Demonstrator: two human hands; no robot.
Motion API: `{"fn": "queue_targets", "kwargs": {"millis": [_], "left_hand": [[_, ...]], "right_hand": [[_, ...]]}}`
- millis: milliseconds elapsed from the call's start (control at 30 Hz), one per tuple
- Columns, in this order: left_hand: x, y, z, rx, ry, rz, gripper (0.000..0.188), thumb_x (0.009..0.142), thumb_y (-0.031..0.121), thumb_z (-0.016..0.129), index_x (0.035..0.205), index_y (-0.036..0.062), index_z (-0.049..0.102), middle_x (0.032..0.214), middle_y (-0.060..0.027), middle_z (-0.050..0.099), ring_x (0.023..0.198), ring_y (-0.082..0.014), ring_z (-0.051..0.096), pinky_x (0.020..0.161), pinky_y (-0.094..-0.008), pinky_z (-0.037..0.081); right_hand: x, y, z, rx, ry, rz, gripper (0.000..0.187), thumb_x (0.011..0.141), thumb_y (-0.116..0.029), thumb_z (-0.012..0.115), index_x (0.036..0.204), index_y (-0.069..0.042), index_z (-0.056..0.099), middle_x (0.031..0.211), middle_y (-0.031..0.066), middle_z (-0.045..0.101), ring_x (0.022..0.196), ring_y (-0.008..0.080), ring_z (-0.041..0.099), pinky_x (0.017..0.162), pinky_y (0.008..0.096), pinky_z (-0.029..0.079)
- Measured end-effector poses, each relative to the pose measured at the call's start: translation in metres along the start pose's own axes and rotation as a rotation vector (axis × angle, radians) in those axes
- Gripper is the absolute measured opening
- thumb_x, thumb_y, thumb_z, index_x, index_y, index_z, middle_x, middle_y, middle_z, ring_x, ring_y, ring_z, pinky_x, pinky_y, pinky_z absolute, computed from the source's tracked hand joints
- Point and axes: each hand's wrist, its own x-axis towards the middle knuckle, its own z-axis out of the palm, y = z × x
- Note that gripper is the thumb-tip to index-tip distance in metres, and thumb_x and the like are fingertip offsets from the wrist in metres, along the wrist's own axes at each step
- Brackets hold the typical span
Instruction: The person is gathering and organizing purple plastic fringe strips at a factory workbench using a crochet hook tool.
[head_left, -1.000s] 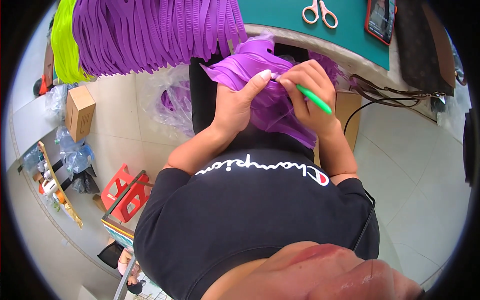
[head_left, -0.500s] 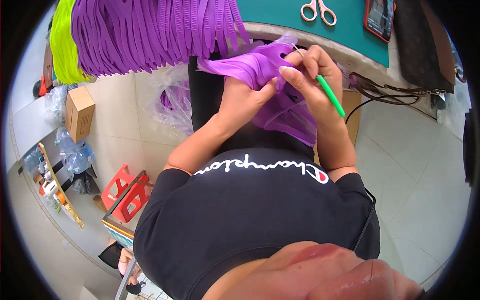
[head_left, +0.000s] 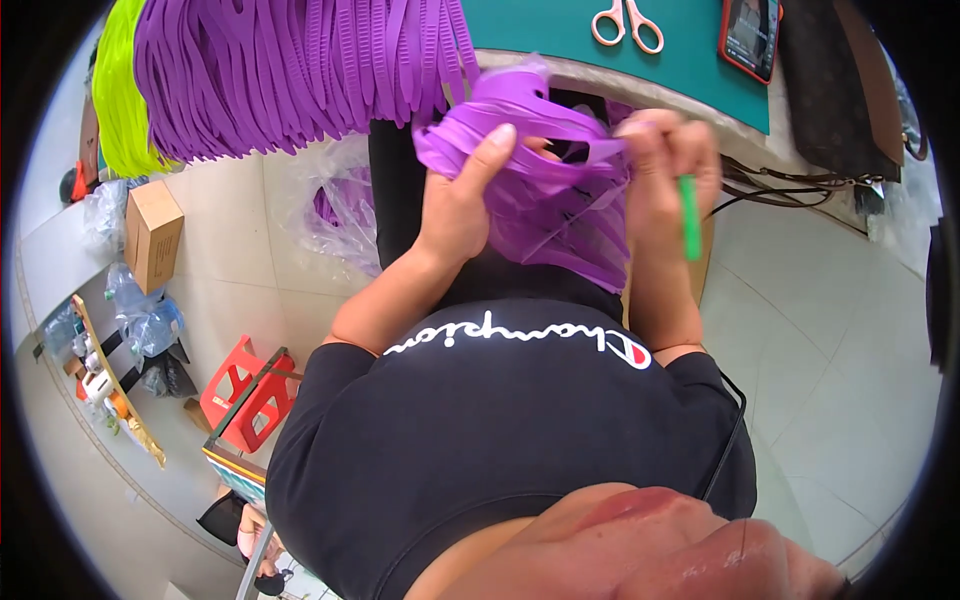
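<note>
My left hand (head_left: 462, 200) is closed on a bunch of flexible purple straps (head_left: 500, 125), its thumb pressed over them and the fingers behind. More of the purple straps hang over my lap below it. My right hand (head_left: 665, 165), smeared by motion, is closed around a slim tool with a green handle (head_left: 690, 218), which slants down out of the fist. A stretched purple strap runs from the bunch to the right fingertips. The tool's tip cannot be made out. A thick row of ribbed purple straps (head_left: 300, 75) hangs over the table's edge at the left.
Bright yellow-green straps (head_left: 120, 95) hang beyond the purple row. On the green mat (head_left: 570, 30) lie pink-handled scissors (head_left: 628, 25) and a phone (head_left: 750, 38). A brown bag (head_left: 840, 90) is at the right. A clear plastic bag (head_left: 335, 200), a cardboard box (head_left: 153, 235) and a red stool (head_left: 245, 395) stand left.
My right hand has moved right, away from the left, drawing a strap out taut. The green handle has swung more upright. My left hand has shifted slightly left, its thumb now raised across the bunch.
</note>
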Motion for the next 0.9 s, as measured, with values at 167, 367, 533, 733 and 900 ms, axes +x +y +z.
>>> {"fn": "queue_targets", "kwargs": {"millis": [167,367,533,733,900], "left_hand": [[0.002,-0.008,-0.019,-0.323,0.259,-0.073,0.027,0.095,0.024,0.054,0.111,0.0028,0.058,0.108,-0.0107,0.063,0.100,-0.0218,0.061,0.091,-0.0375,0.048],[0.009,-0.009,-0.040,-0.431,0.267,-0.063,0.034,0.097,0.030,0.050,0.115,0.0024,0.056,0.113,-0.0101,0.062,0.105,-0.0234,0.060,0.095,-0.0390,0.046],[-0.006,-0.002,-0.022,-0.260,0.155,-0.156,0.032,0.093,0.018,0.058,0.118,-0.0017,0.054,0.110,-0.0127,0.064,0.101,-0.0231,0.063,0.093,-0.0386,0.049],[-0.009,0.003,-0.002,-0.165,0.111,-0.107,0.030,0.090,0.011,0.061,0.117,-0.0003,0.057,0.108,-0.0113,0.065,0.099,-0.0199,0.063,0.091,-0.0346,0.049],[-0.017,0.011,0.008,-0.158,0.094,-0.072,0.028,0.090,0.009,0.061,0.117,-0.0007,0.058,0.108,-0.0093,0.064,0.100,-0.0175,0.062,0.090,-0.0332,0.048]], "right_hand": [[0.031,-0.051,-0.164,-0.093,0.652,-0.435,0.007,0.088,0.000,0.061,0.088,0.005,0.056,0.083,0.0126,0.062,0.077,0.0230,0.062,0.069,0.0310,0.054],[0.013,-0.123,-0.301,-0.530,1.332,-0.976,0.018,0.081,0.006,0.062,0.074,0.001,0.046,0.078,0.0175,0.062,0.062,0.0229,0.059,0.058,0.0306,0.050],[0.002,-0.108,-0.166,-1.190,0.114,0.176,0.023,0.089,-0.017,0.064,0.084,0.002,0.052,0.094,0.0145,0.068,0.091,0.0187,0.061,0.082,0.0285,0.047],[0.002,-0.026,-0.070,-0.396,-0.059,0.013,0.071,0.089,-0.068,0.040,0.097,0.001,0.055,0.110,0.0181,0.059,0.092,0.0214,0.060,0.086,0.0346,0.047],[-0.009,-0.008,-0.003,-0.095,-0.356,0.074,0.033,0.094,-0.029,0.059,0.098,0.003,0.057,0.097,0.0125,0.055,0.083,0.0175,0.058,0.077,0.0280,0.047]]}}
